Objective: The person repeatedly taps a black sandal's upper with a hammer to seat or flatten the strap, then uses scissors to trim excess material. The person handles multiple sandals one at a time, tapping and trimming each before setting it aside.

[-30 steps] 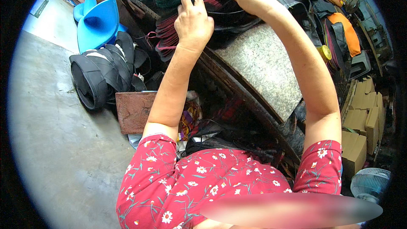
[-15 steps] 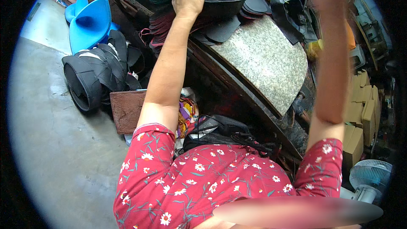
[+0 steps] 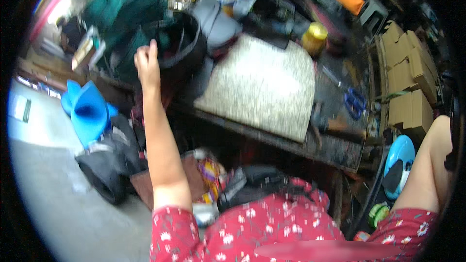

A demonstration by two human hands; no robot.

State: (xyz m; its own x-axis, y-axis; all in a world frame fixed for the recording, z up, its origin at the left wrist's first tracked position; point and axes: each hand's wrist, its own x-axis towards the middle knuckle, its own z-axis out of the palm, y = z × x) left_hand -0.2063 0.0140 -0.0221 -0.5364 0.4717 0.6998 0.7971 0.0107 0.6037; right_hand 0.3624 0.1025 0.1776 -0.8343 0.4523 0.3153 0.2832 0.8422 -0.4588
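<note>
Several tan cartons [image 3: 405,75] stacked far right; left hand [image 3: 147,63] fingers upright against black tub [image 3: 180,43], grip unclear.

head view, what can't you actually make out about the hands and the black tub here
- Right hand: out of sight in the head view, cut off past the dark right rim; only the forearm shows.
- Left hand: at the black tub, but motion blur hides whether the fingers grip it.
- Tub contents: blurred and too dark to tell.
- Clutter behind the grey slab: smeared, not identifiable.
</note>
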